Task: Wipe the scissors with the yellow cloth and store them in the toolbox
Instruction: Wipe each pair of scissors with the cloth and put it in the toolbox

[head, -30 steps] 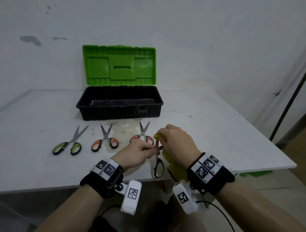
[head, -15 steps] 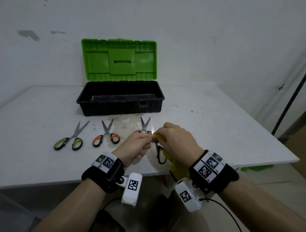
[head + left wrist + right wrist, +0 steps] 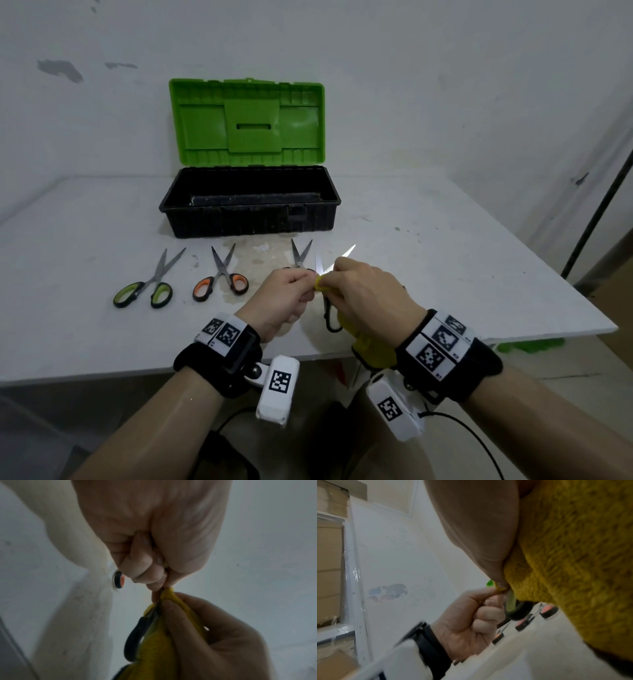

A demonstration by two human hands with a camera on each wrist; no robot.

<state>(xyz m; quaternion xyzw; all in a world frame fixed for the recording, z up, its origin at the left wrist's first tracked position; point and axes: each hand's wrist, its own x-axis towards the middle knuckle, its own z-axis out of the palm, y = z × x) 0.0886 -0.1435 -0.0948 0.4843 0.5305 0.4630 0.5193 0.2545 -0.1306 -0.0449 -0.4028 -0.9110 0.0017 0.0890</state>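
Observation:
Above the table's front edge both hands hold one pair of black-handled scissors (image 3: 330,318). Its two blades are spread and stick up above the fingers. My left hand (image 3: 284,294) pinches the scissors near the pivot, fingers curled (image 3: 142,563). My right hand (image 3: 366,298) pinches the yellow cloth (image 3: 375,347) around the scissors just below that; the rest of the cloth (image 3: 573,561) hangs under the palm. One black handle loop (image 3: 135,639) hangs between the hands. The open toolbox (image 3: 250,224), black with a green lid (image 3: 246,120), stands behind.
Three other pairs lie in a row in front of the toolbox: green-handled scissors (image 3: 144,291), orange-handled scissors (image 3: 221,284), and red-handled scissors (image 3: 301,255) partly hidden behind my left hand. The white table (image 3: 445,274) ends close below my wrists.
The held scissors have risen and their blades have come out of the cloth and spread apart. The cloth pinch has slid from the blade down toward the pivot.

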